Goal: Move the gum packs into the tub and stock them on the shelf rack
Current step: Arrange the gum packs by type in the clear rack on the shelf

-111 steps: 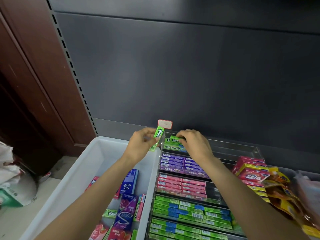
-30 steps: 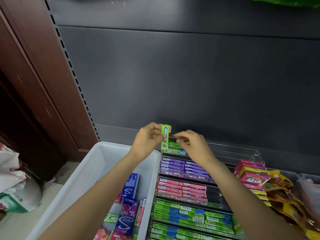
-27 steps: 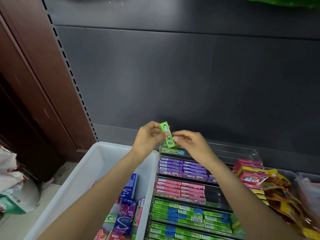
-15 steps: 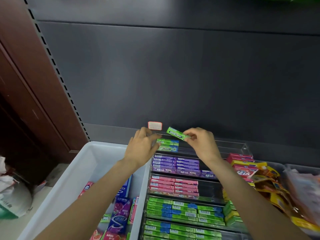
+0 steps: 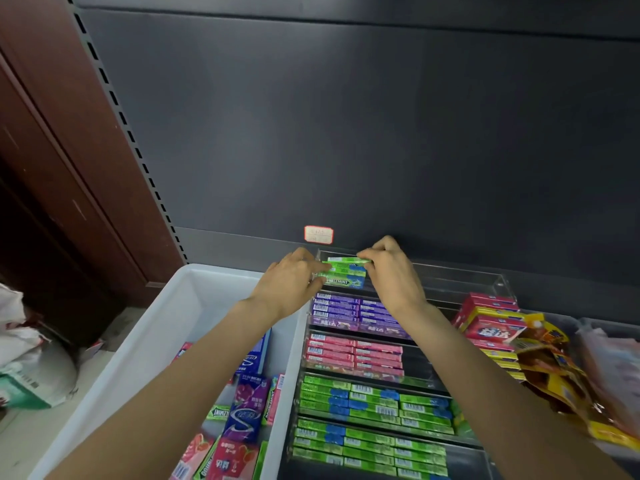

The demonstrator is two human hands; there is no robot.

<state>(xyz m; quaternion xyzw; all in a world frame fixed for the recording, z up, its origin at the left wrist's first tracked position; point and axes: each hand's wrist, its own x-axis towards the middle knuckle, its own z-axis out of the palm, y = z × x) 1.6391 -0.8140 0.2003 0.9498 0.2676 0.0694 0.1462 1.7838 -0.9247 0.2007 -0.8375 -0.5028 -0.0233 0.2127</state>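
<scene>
Right hand (image 5: pixel 389 271) fingers pinch green gum pack (image 5: pixel 346 260) at its end | left hand (image 5: pixel 294 284) fingers straight, steadying stack (image 5: pixel 343 277) | pack likely light, stiff, slick: hold by ends.

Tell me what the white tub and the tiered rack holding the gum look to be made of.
White tub: likely plastic, matte and smooth, with thick rounded moulded walls. Rack: probably clear acrylic, glossy; the shelf shows through its walls and the edges catch light.

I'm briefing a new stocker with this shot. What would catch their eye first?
Both hands meet at the rack's far row: the right hand pinches a green gum pack onto the green stack there, the left hand touching that stack. Bright purple, pink and green rows fill the clear rack; a white tub stands left.
</scene>
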